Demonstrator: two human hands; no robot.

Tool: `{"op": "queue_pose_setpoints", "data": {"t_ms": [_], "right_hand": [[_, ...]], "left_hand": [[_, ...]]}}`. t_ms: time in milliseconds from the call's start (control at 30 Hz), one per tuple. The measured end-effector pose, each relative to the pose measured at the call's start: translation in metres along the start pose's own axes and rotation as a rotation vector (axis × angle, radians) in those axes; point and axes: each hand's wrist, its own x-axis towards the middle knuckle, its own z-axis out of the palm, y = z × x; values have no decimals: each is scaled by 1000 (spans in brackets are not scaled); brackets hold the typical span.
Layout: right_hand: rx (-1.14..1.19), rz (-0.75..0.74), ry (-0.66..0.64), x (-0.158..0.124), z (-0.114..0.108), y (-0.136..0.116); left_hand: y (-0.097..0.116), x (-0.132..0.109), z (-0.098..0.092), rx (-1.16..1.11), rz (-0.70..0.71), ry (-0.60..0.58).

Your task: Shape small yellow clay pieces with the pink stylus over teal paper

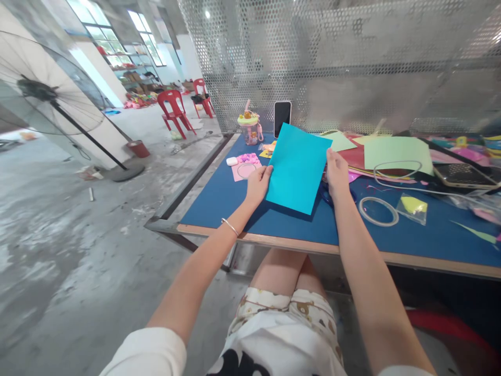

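A turquoise sheet of paper is held up over the blue table, tilted slightly. My left hand grips its left edge, fingers closed on the paper. My right hand pinches its right edge. A silver bracelet sits on my left wrist. Under my right hand, part of a dark blue scissors handle lies on the table, mostly hidden.
A phone stands against the perforated metal screen, beside a small plastic cup. Pink paper with a ring, a white tape ring, a small plastic bag, coloured sheets and a cable lie around. A large fan and red chairs stand left.
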Motion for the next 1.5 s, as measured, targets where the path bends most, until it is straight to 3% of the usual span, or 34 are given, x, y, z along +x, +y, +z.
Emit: {"op": "queue_pose_setpoints", "data": {"t_ms": [167,400,833,1067,1500], "right_hand": [[-239,-72,32,-13,7,-9],[-336,-127,76,-16,5,-17],[-356,-156,38,-13,2,-22],[-333,-164,50,-11,0,-20],[-317,-179,72,-12,1,-22]], "left_hand": [[0,-1,0,-3,16,13],[-2,-2,0,-35,6,-41],[-4,-1,-1,-86,-45,-22],[-5,-1,-2,-312,-207,-87],[4,0,-4,-125,25,67]]}}
